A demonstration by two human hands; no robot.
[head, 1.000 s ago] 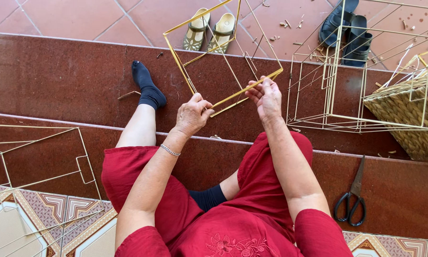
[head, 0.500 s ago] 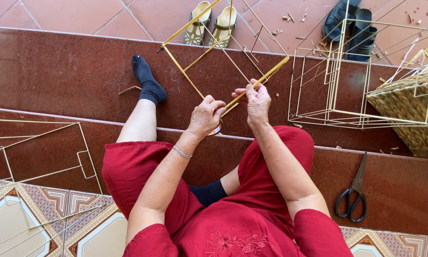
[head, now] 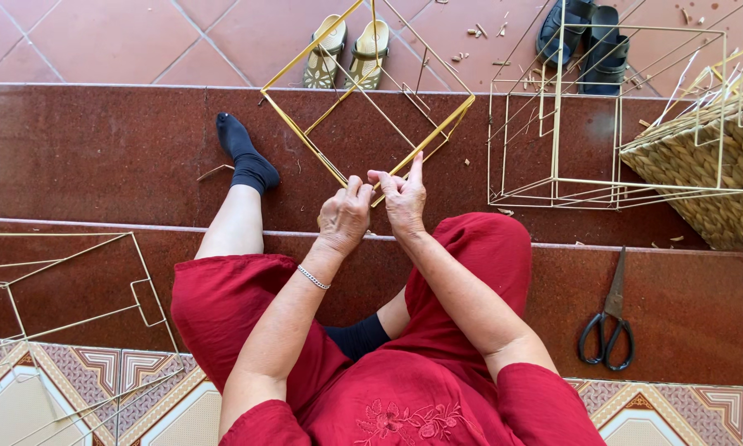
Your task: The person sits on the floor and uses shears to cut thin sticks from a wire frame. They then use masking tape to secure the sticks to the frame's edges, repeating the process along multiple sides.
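Since a second ago I have turned the bamboo frame (head: 363,99) so its near corner now points straight at me, and my hands have drawn together on that corner instead of holding it apart. My left hand (head: 344,216) is clenched round the sticks just beside the joint, and my right hand (head: 404,196) pinches the same joint with thumb and middle fingers while the forefinger stands up straight. The frame tilts away from me over the dark red step (head: 99,149), its far corner reaching above the pale sandals (head: 348,51). I judge I am at the binding of this corner, fixing the sticks where they cross. The next move calls for a tight, steady pinch so the sticks do not slide while the joint is made fast. A finished wire-thin cube frame (head: 586,116) stands to my right by the woven basket (head: 710,165), and the black scissors (head: 609,318) lie on the lower step, well apart from my hands.
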